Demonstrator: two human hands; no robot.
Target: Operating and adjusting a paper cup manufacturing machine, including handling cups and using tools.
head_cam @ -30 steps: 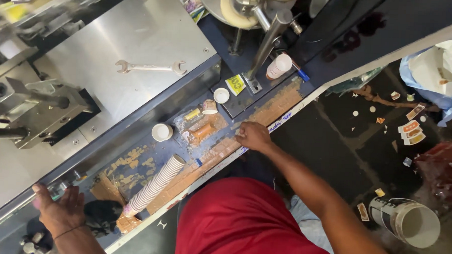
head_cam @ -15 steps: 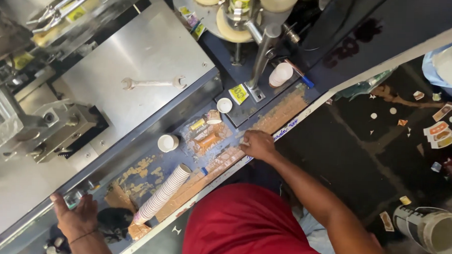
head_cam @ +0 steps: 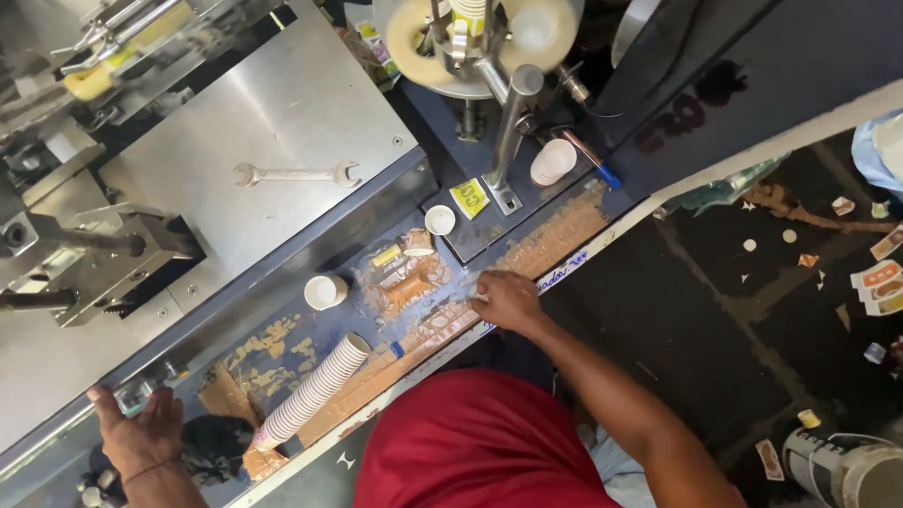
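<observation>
While the right hand (head_cam: 508, 300) presses flat, fingers spread and empty, at the worktop (head_cam: 562, 238) edge, frame centre, the left hand (head_cam: 143, 436) (fingers curled on the lower-left rail) sits beside the leaning cup stack (head_cam: 312, 392), easily toppled by a nudge.

Both hands (head_cam: 510, 299) on the machine ledge (head_cam: 268, 343), cup stack (head_cam: 312, 391) between.

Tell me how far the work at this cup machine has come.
Done: a stack of paper cups lies on the ledge. In hand: the right hand presses the brown-stained ledge; the left hand grips the machine edge. Left: single cups and scraps remain.
</observation>
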